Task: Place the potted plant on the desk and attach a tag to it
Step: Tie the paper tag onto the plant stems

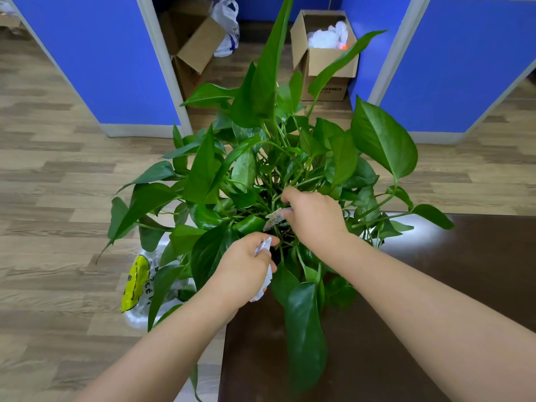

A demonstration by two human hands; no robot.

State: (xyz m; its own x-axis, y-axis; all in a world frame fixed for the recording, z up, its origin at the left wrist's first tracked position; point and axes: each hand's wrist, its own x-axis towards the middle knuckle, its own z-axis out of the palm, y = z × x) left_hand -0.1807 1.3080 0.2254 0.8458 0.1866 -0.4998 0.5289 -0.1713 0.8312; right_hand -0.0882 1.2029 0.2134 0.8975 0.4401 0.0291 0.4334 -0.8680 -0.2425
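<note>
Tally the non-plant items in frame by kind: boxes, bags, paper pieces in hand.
Cardboard boxes: 2, left box and right box
Plastic bags: 2, white bag and yellow-print bag
Paper pieces: 2, tag and white paper
Total: 6

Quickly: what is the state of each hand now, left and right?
Left hand: closed on crumpled white paper.
Right hand: fingers pinch a small tag among the potted plant stems.
</note>
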